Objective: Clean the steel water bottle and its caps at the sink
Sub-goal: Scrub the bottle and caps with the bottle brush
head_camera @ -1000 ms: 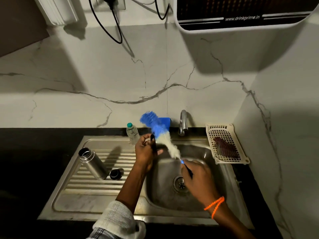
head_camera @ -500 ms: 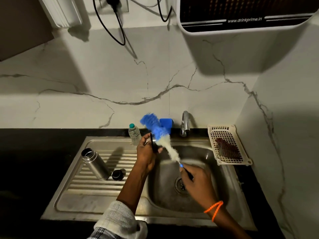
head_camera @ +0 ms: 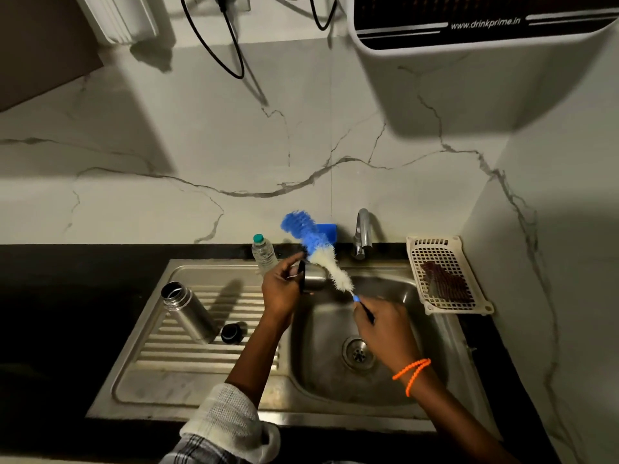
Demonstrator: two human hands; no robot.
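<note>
Single head-worn wide-angle cam, looking forward and down at the sink (head_camera: 207, 390), close range. Basin at 6 o'clock, marble wall (head_camera: 201, 145) fills 12 o'clock. No second view to overlap.

On my feed, the left arm wore a pale mesh-textured sleeve (head_camera: 223, 419) rolled up to the elbow, with a checked fabric edge below it. The right wrist carried an orange bead bracelet (head_camera: 412, 374), looped twice. Both forearms were bare.
</note>
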